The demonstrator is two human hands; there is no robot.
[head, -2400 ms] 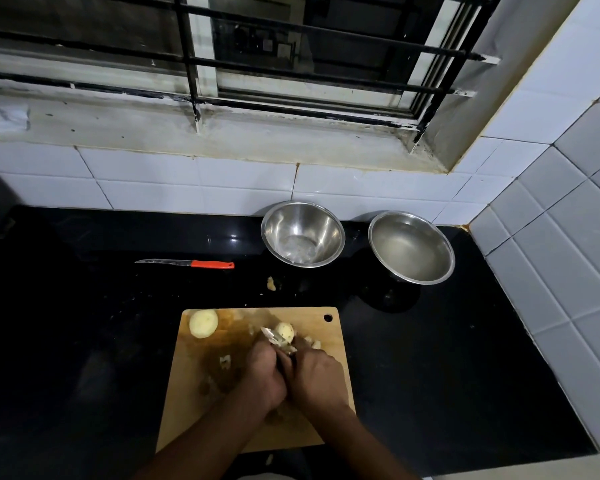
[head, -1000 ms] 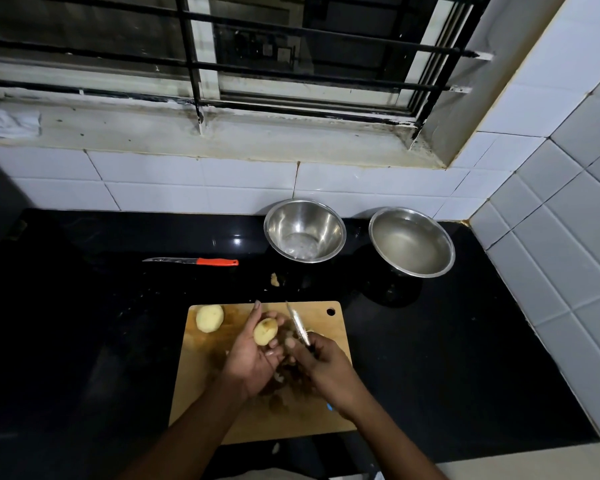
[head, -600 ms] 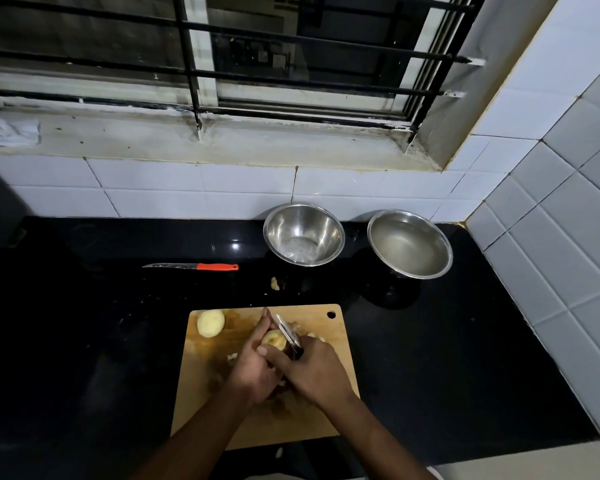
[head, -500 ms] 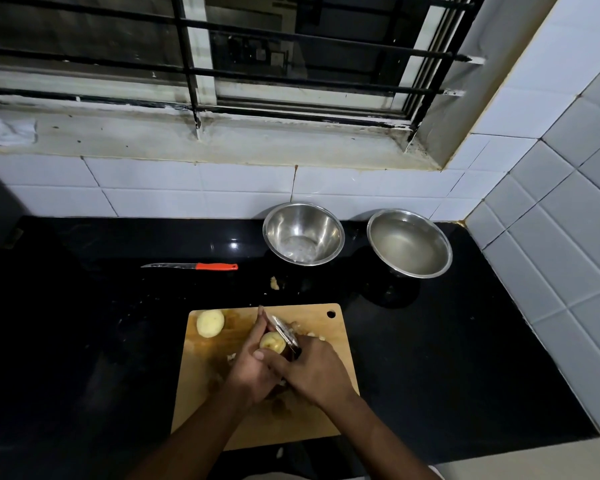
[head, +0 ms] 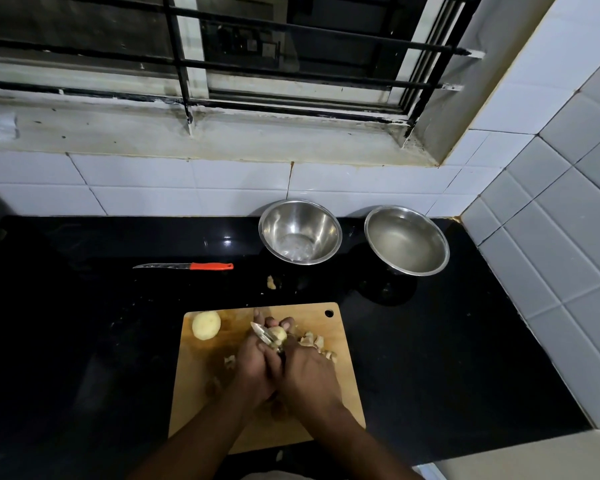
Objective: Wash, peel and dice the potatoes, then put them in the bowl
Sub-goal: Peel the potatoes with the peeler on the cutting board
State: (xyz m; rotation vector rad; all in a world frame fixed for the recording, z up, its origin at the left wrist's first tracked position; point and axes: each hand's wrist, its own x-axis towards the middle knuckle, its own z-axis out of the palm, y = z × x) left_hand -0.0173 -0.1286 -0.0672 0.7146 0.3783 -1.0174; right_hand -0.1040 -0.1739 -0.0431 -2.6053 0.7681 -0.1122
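Note:
Over the wooden cutting board (head: pixel 340 344) my left hand (head: pixel 253 365) holds a small, partly peeled potato (head: pixel 279 336). My right hand (head: pixel 309 374) grips a metal peeler (head: pixel 262 334), whose blade lies against the potato's left side. A peeled potato (head: pixel 206 325) rests at the board's far left corner. Peel scraps (head: pixel 317 344) lie on the board to the right of my hands. Two steel bowls stand at the back of the counter: the left bowl (head: pixel 300 231) and the right bowl (head: pixel 406 240).
A knife with an orange handle (head: pixel 187 266) lies on the black counter (head: pixel 84 323), left of the bowls. A scrap of potato (head: pixel 271 283) sits between the board and the left bowl. White tiled walls close the back and right sides.
A second ago my hands were apart, the potato in my left palm and the peeler lifted. They have come together and the peeler blade now lies on the potato.

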